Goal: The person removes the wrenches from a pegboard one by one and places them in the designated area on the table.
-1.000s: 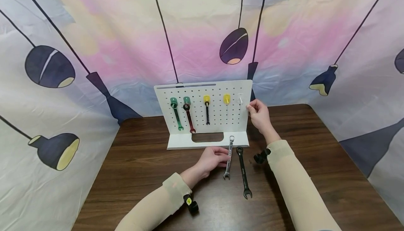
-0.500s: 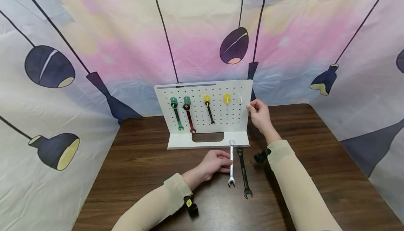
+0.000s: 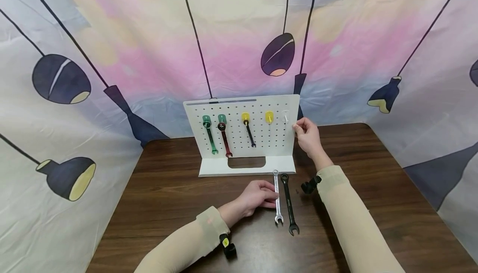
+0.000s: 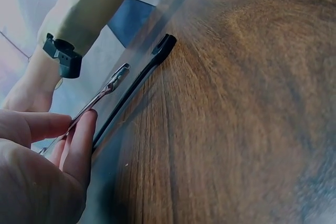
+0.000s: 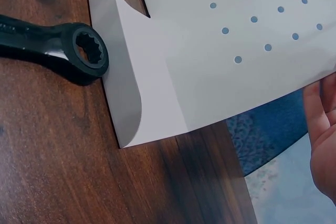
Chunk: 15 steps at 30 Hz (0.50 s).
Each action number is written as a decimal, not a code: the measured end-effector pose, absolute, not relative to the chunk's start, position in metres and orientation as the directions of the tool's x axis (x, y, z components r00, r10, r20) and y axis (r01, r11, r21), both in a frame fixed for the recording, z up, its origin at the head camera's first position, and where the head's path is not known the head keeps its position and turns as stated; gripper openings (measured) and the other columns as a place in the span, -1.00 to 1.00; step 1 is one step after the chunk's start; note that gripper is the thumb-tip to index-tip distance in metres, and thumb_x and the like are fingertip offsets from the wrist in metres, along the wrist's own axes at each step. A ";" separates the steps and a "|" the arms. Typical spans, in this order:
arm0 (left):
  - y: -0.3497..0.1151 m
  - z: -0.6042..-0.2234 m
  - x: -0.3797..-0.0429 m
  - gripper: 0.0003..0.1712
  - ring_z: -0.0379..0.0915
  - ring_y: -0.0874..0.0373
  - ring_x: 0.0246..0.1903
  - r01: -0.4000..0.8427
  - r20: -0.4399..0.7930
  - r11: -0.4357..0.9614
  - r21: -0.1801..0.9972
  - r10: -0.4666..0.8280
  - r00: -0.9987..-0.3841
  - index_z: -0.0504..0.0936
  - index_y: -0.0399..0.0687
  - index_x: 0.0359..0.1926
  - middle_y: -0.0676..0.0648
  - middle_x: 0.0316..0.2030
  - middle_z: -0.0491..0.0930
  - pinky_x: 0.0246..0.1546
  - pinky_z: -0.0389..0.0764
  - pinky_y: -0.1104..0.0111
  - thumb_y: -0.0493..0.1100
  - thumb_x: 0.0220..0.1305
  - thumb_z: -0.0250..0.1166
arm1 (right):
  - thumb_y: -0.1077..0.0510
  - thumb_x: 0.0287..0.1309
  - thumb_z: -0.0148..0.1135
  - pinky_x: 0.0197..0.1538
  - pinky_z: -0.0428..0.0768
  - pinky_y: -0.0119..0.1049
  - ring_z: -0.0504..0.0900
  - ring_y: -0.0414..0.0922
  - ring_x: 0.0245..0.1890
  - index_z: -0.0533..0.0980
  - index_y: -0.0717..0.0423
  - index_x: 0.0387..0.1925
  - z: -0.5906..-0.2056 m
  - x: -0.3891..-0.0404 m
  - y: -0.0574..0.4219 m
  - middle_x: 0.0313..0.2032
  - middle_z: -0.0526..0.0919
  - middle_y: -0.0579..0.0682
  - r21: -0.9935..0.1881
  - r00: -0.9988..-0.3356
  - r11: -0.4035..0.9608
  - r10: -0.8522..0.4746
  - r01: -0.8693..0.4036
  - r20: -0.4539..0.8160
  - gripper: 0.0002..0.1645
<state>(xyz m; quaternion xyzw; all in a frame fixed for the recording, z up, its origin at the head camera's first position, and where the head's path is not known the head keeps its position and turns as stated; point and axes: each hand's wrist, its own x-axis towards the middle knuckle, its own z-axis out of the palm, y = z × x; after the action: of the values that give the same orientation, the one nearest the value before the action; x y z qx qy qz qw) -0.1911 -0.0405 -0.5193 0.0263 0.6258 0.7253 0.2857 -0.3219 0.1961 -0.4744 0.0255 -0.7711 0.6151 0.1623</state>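
Between thumb and fingers, my left hand (image 3: 257, 198) pinches a silver combination wrench (image 3: 278, 215) by its shaft, ring end toward the pegboard and open end toward me. In the left wrist view the wrench (image 4: 116, 78) is tilted above the tabletop. Just right of it, a larger black combination wrench (image 3: 289, 204) lies on the table, its ring end close to the pegboard's base. My right hand (image 3: 309, 138) pinches the right edge of the white pegboard (image 3: 278, 148); in the right wrist view its fingers (image 5: 316, 116) are at that edge.
Green (image 3: 210, 140), red (image 3: 225, 141) and small black (image 3: 250, 134) wrenches hang from hooks on the pegboard. Farther right are a yellow hook (image 3: 269, 117) and a clear hook (image 3: 285, 116). A patterned cloth (image 3: 239, 36) hangs behind the brown table (image 3: 168, 190).
My left hand has moved slightly right and toward me, bringing the silver wrench down alongside the black one. The small hanging black wrench has swung rightward. My right hand stays at the pegboard's edge.
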 end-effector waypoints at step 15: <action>-0.034 -0.520 -0.185 -0.84 0.71 0.11 -0.46 -0.399 -0.345 -0.039 0.916 0.429 -0.835 0.60 -0.42 -0.13 -0.13 -0.36 0.65 -0.16 0.84 0.15 -0.56 0.30 0.34 | 0.23 0.61 0.17 -0.16 0.63 -0.25 0.51 0.37 -0.13 0.46 0.30 -0.15 -0.473 -0.320 0.195 -0.25 0.53 0.15 -0.939 -0.948 0.251 0.155 -0.234 0.278 -0.82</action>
<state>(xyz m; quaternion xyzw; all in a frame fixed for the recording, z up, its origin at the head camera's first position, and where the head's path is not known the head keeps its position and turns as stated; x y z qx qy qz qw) -0.1850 -0.0339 -0.5195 0.0121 0.6307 0.7208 0.2873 -0.3204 0.1955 -0.4731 0.0257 -0.7746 0.6116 0.1591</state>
